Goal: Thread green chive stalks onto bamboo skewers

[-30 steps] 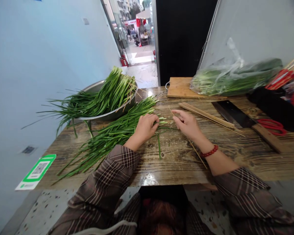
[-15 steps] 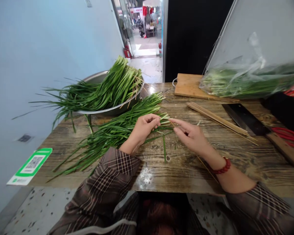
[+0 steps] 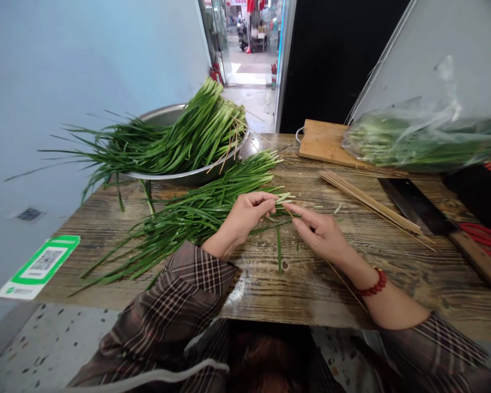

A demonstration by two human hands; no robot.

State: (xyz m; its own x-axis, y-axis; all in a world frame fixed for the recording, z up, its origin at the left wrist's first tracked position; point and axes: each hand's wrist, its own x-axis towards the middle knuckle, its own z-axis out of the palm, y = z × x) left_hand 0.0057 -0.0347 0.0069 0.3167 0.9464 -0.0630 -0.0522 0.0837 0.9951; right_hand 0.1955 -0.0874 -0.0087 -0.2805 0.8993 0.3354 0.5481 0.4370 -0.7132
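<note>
Pale stem ends of garlic chives [image 3: 285,197] stick out from my left hand [image 3: 249,215], whose fingers are closed around them. My right hand [image 3: 321,232] pinches a thin bamboo skewer [image 3: 347,285], which runs under the palm toward the table's front edge. The skewer's tip end is close to the stems beside my left fingers; whether it pierces them I cannot tell. A loose pile of long green chives [image 3: 180,221] lies on the table behind and left of my left hand.
A metal basin [image 3: 163,176] heaped with skewered chives stands at the back left. To the right lie a bundle of skewers [image 3: 372,204], a cleaver [image 3: 417,204], a cutting board [image 3: 321,143] and a plastic bag of greens [image 3: 425,139]. A QR card [image 3: 41,267] lies at the left edge.
The view has shifted slightly. Both hands keep their grips and stay close together at the stem ends, with little other visible movement.
</note>
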